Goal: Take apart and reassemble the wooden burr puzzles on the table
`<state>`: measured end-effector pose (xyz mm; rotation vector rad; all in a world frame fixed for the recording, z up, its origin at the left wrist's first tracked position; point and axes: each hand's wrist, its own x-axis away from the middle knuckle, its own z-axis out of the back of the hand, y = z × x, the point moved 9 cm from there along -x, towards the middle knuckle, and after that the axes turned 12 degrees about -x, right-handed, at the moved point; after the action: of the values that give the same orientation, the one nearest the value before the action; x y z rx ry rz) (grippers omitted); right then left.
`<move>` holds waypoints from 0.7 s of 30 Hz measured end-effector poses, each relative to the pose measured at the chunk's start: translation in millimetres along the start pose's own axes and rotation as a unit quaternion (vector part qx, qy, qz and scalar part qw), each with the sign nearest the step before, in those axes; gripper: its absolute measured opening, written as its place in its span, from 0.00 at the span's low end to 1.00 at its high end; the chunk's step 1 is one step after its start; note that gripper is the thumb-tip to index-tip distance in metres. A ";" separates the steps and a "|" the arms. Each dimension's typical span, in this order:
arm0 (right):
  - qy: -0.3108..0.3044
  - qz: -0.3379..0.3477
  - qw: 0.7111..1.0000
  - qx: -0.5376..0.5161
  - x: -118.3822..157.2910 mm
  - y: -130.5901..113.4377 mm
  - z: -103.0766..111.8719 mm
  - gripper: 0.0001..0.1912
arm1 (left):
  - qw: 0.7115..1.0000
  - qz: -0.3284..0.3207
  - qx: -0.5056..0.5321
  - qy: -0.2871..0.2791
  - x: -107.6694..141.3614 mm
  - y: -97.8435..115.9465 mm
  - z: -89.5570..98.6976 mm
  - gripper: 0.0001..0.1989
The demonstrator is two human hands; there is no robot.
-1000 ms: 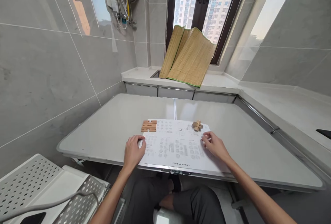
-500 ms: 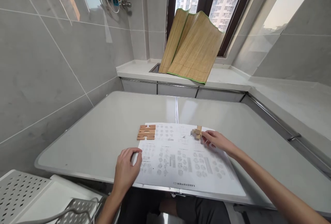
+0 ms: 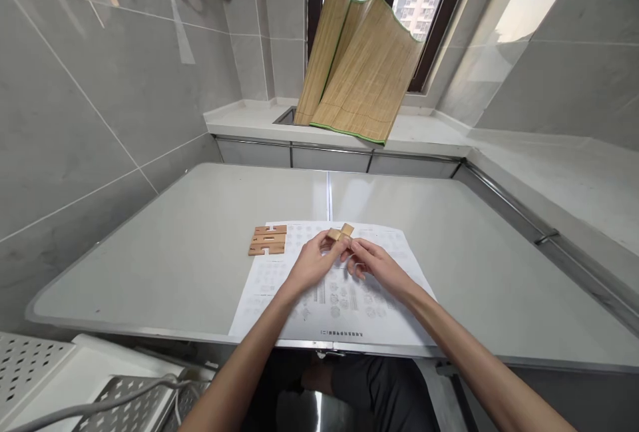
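Note:
A small cross-shaped wooden interlocking puzzle (image 3: 341, 232) is held over the upper middle of the printed sheet. My left hand (image 3: 315, 260) grips it from the left, thumb in front. My right hand (image 3: 375, 264) pinches at its near right side, the other fingers curled below; the exact contact is partly hidden. Under both hands lies a white paper sheet (image 3: 279, 285) printed with rows of small diagrams. At its upper left corner, several flat notched wooden pieces (image 3: 267, 239) lie side by side, partly on the sheet.
The pale table (image 3: 200, 252) has a centre seam and a metal edge near my lap. A white perforated rack (image 3: 40, 372) with a grey cable (image 3: 100, 407) stands at the lower left. Behind the table, a folded bamboo mat (image 3: 364, 72) leans on the white counter (image 3: 239, 116) by the window.
My left hand has left the sheet's left edge and taken hold of the puzzle. My right hand has brought the puzzle left, to the middle. The view has tilted down slightly.

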<state>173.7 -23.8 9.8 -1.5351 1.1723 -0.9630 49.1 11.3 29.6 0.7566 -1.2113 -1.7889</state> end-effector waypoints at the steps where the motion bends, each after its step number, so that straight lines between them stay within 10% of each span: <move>1: -0.006 -0.004 1.000 -0.007 -1.7 2.1 2.0 0.26 | 1.000 -0.012 0.015 -0.018 -6.4 1.9 -2.6 0.22; 10: -0.081 -0.004 0.997 -0.012 -37.2 6.1 15.6 0.21 | 0.989 -0.079 0.051 -0.113 -59.4 -8.5 -0.5 0.26; 21: 0.087 0.094 0.985 0.114 -48.0 4.8 48.0 0.18 | 0.988 -0.108 0.039 -0.102 -75.9 -27.2 -1.7 0.32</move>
<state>206.8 32.8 -8.6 -1.1554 1.2573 -1.0789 78.5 82.5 5.8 0.7881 -1.3851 -2.0457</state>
